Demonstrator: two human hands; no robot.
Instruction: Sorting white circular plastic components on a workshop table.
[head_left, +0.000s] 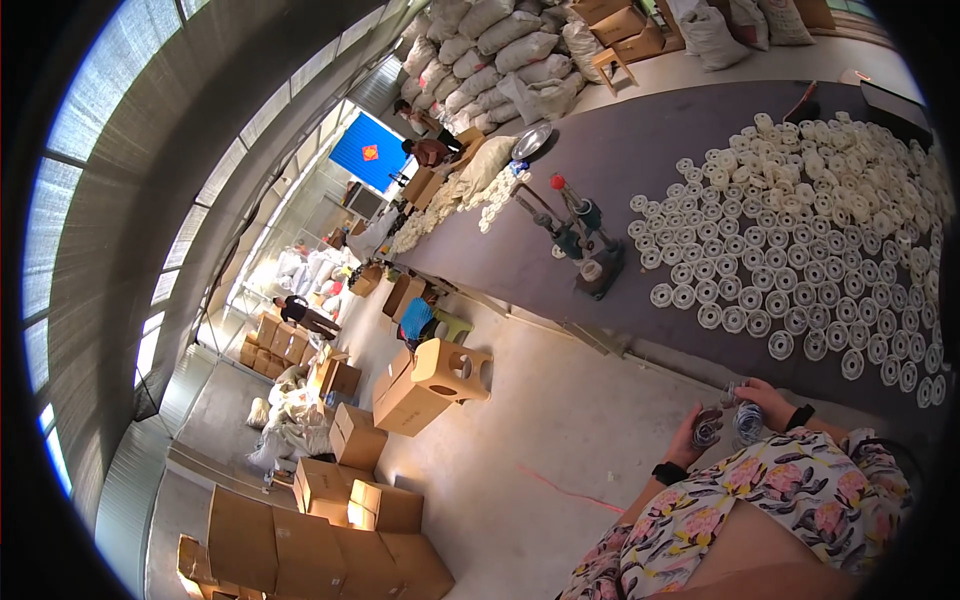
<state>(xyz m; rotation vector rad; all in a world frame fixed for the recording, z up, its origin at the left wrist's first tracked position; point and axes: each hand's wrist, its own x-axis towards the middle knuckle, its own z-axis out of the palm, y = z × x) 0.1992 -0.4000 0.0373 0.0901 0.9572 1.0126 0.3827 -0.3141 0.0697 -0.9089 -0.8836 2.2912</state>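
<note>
Both hands are low at the right, just off the near edge of the dark table. My left hand is curled around a see-through plastic round piece. Fingers closed, my right hand grips see-through plastic pieces, which look bluish and bunched; their exact number is blurred. On the table beyond lie many round plastic pieces with a centre hole, spread in rows nearer me and heaped farther back. Left of them stands a green hand press with a red knob.
The dark table curves away to the far left, bearing a metal bowl and more pale pieces. Cardboard boxes and a brown plastic stool stand on the floor. Stacked sacks line the back. Other people are far off.
</note>
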